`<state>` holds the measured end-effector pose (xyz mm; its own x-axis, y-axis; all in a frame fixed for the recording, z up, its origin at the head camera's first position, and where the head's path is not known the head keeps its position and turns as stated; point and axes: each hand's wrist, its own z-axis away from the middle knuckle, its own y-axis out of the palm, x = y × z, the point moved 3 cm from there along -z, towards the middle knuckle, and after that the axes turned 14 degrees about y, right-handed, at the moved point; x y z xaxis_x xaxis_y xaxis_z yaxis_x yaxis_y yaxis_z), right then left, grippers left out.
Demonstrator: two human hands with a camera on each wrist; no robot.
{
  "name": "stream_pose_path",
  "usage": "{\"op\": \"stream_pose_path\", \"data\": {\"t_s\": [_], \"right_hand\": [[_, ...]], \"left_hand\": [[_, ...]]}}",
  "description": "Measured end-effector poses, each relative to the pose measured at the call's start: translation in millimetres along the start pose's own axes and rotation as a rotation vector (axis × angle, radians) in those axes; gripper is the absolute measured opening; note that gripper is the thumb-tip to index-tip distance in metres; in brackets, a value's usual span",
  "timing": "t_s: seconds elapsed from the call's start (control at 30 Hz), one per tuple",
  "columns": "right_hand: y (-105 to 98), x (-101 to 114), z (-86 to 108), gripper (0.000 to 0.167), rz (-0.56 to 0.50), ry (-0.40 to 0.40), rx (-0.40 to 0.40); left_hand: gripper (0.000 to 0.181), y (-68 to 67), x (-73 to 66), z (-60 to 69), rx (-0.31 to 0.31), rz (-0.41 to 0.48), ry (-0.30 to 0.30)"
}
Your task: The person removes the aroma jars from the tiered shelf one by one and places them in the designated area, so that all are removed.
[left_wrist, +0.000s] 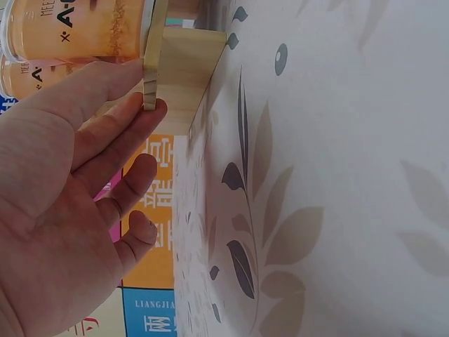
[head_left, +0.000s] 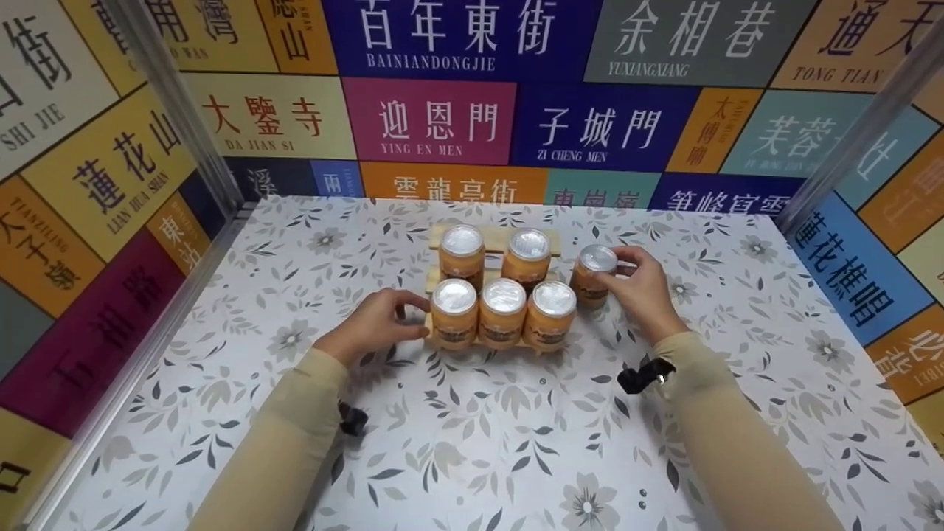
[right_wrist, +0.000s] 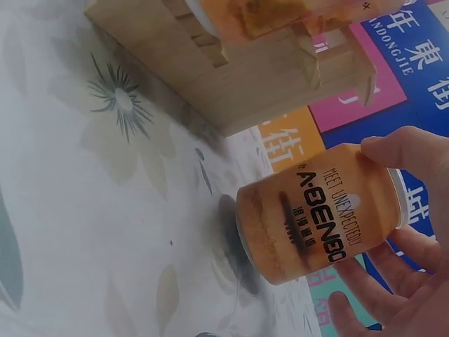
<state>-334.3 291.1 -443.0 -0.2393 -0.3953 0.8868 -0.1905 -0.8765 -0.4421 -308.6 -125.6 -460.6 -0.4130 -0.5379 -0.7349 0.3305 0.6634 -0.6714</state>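
Observation:
A stepped wooden stand [head_left: 493,242] holds several orange cans with silver lids, three in the front row [head_left: 502,313] and two behind. At the stand's left front edge is my left hand [head_left: 376,321]. In the left wrist view, its thumb and fingers pinch the end of the wooden board [left_wrist: 150,88] beside a can. To the right of the stand, my right hand [head_left: 645,291] grips a single orange can [head_left: 592,284] near its lid. The right wrist view shows this can [right_wrist: 309,217] tilted, its base close to the table; contact is unclear.
The table [head_left: 457,450] has a white cover with a leaf and flower print. Colourful panels with printed characters [head_left: 431,122] stand behind and at both sides. Clear-looking corner posts [head_left: 184,110] rise at the back.

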Motion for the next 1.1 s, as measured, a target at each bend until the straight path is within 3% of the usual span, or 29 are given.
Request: {"op": "stream_pose_path", "data": {"t_s": [0.23,0.6,0.93,1.1], "right_hand": [[0.5,-3.8,-0.8,0.055,-0.039,0.019,0.027],[2.8,-8.9,-0.8,0.065,0.019,-0.021,0.057],[-6.5,-5.2,9.7,0.056,-0.003,-0.162,-0.088],[-7.3,0.8,18.1,0.049,-0.033,-0.214,-0.119]], "left_hand": [[0.040,0.9,-1.4,0.5,0.004,0.007,0.011],[0.038,-0.2,0.3,4.2,-0.017,-0.045,0.066],[0.038,0.9,1.9,4.6,-0.022,-0.026,0.068],[0.037,3.3,0.6,3.7,-0.017,-0.028,0.074]]}}
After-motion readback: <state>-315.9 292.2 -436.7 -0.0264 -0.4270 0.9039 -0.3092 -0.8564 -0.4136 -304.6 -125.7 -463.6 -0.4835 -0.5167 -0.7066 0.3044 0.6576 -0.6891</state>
